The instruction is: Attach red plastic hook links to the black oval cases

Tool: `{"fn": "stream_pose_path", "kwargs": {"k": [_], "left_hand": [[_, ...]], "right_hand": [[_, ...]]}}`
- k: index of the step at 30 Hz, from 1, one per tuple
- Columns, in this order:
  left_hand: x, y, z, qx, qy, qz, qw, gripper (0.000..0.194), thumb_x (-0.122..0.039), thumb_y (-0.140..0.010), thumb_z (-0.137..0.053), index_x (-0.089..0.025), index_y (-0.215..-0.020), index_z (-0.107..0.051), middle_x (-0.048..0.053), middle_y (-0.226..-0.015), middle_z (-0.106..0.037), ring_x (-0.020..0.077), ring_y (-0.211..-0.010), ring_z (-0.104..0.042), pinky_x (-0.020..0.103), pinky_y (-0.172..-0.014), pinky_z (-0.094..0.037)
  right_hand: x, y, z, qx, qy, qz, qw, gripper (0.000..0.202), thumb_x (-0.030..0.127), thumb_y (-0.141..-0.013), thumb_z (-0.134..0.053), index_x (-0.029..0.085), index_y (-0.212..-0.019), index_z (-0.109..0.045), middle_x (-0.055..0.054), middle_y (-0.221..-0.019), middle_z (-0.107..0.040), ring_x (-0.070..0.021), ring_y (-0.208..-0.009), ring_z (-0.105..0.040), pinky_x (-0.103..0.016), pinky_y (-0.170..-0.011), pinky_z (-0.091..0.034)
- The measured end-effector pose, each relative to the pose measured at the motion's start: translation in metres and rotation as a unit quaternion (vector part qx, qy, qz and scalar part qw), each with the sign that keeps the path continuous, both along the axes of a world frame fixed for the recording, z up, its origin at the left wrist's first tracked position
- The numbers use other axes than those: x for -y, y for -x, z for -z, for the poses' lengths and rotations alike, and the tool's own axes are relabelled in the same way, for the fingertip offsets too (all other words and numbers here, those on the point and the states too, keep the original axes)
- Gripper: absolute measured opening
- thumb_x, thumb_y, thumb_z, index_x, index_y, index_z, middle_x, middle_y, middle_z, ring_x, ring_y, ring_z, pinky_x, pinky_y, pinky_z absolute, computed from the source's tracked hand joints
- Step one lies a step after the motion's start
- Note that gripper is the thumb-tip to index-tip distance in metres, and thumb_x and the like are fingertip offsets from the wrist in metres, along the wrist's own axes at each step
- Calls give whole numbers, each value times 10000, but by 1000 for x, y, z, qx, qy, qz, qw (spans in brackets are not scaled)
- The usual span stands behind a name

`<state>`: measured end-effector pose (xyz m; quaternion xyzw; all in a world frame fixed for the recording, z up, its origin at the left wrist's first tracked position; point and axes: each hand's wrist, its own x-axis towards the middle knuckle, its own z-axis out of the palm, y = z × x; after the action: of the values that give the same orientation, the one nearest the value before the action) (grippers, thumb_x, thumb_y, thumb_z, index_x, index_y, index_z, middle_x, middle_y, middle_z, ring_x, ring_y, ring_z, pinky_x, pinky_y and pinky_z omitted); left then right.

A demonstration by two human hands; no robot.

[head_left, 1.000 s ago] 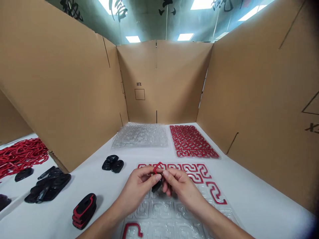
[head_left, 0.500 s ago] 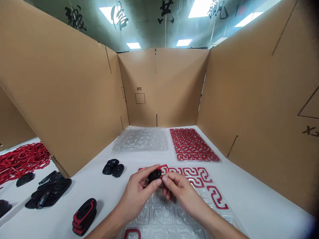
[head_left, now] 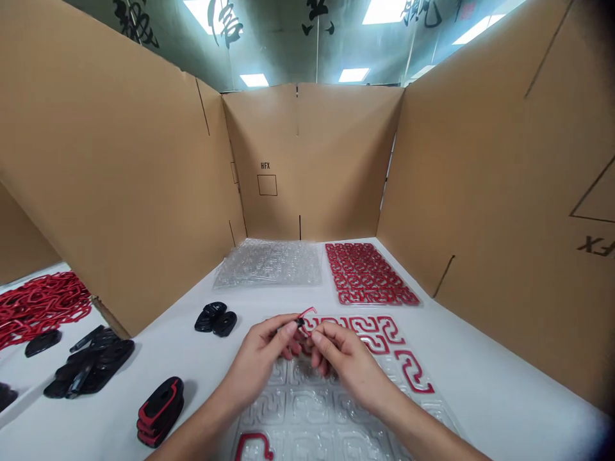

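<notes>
Here's the left hand pinching a black piece above the clear tray, the bent red strip slanting up from it toward far right, as the right hand, nearer the strip's near end, pinches there.

Cardboard walls on three sides of white table; lights, black characters above.

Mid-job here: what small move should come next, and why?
Probably have the right hand press the red strip along the black piece: the left hand grips that piece, part of the strip juts up, and the red-trimmed stack shows strips lying flat.
</notes>
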<state>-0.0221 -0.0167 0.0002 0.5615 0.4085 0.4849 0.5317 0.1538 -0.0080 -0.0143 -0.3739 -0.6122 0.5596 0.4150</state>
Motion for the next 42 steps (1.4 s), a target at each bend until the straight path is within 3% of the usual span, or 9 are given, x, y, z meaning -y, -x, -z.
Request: {"fn": "stream_pose_path", "kwargs": {"k": [5,9,17,23,30,35,42], "left_hand": [[0,-3,-3,60,124,49,989,540,-610,-818,-563,-95,-837,-723,87,-675,-703,144,-556,-595,238,-527,-434],[1,-4,-3,95,153,71,981,530,-600,-806,-590,-85,-833,-714,84,-647,-689,129,-516,-591,221,-501,-422],[4,-1,-4,101,113,129,980,300,-388,-828,-635,-118,-906,-740,107,-818,-721,159,-650,-616,247,-573,-456],[4,1,-3,60,77,159,982,289,-365,-840,-626,-138,-975,-741,97,-866,-704,137,-642,-579,235,-584,-430],[5,0,-10,-50,23,130,990,247,-333,-850,-578,-157,-908,-741,48,-776,-679,113,-560,-509,221,-538,-401],[5,0,-10,-72,17,123,990,220,-284,-846,-549,-157,-872,-727,32,-722,-663,96,-513,-477,209,-494,-369],[3,3,-5,14,52,130,990,252,-340,-871,-566,-151,-944,-716,47,-743,-652,118,-577,-497,225,-521,-392]], "right_hand": [[-1,0,-4,-94,57,19,994,496,652,-792,-594,165,-704,-578,30,-538,-554,-86,-455,-454,-212,-468,-355],[0,-1,-8,-131,83,26,988,481,633,-769,-637,166,-669,-576,34,-507,-548,-78,-434,-433,-208,-457,-339],[2,-6,-14,-162,64,-1,985,453,582,-806,-631,158,-655,-579,16,-541,-573,-84,-457,-450,-218,-473,-342],[4,-9,-18,-157,30,-13,987,439,555,-852,-591,168,-647,-557,20,-540,-561,-88,-471,-441,-222,-487,-337],[6,-10,-22,-28,-52,27,998,531,657,-846,-516,188,-596,-522,23,-513,-526,-106,-494,-447,-240,-518,-341],[5,-8,-16,-69,-6,24,997,505,638,-828,-553,190,-597,-526,33,-491,-517,-98,-458,-434,-240,-494,-335],[3,-8,-15,-154,72,17,985,444,579,-801,-628,178,-629,-546,37,-495,-529,-89,-442,-429,-227,-464,-333]]}}
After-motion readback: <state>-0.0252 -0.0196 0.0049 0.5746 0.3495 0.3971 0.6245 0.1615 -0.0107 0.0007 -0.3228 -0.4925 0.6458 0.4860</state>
